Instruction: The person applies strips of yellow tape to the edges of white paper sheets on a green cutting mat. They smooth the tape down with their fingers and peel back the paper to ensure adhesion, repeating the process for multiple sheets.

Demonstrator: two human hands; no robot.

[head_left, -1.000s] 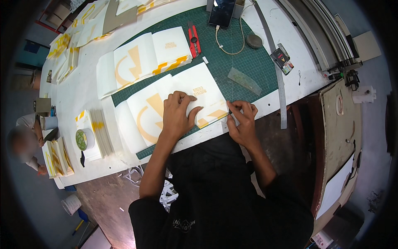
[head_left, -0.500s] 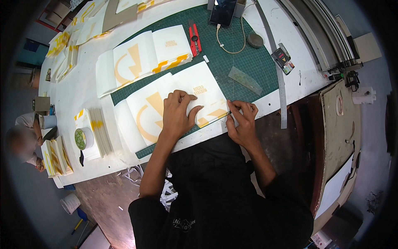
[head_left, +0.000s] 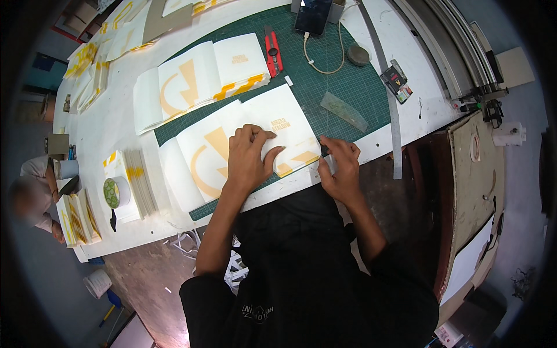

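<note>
**Hands hold their place on the white sheet**

Little has shifted since the earlier frames: both hands stay at the same spots on the white sheet with yellow shapes [head_left: 232, 148], just left of the frame's centre.

The left hand [head_left: 248, 158] lies flat on that sheet, fingers spread and pressing it down, gripping nothing. The right hand [head_left: 339, 168] is curled at the sheet's right edge, pinching a small dark tool [head_left: 325, 151] whose kind is too small to tell. The sheet lies partly on the green cutting mat [head_left: 342, 87], near the desk's front edge.

Few containers show: a white bucket [head_left: 97, 283] stands on the floor at the lower left, its contents unclear, and a small grey cup [head_left: 68, 169] sits at the desk's left end, with contents that cannot be made out either.

On the mat, above the sheet, lie a second stack of white-and-yellow sheets [head_left: 200, 84], a red utility knife [head_left: 272, 52], a phone [head_left: 313, 16] with a pale cable [head_left: 325, 61] and a clear plastic strip [head_left: 343, 111]. A long metal ruler [head_left: 393, 124] runs down the right side. A roll of tape [head_left: 116, 192] rests at the left beside more stacked sheets [head_left: 139, 182]. The white desk [head_left: 116, 124] fills the upper half; another person [head_left: 35, 194] sits at the far left edge. Brown floor shows below.
</note>
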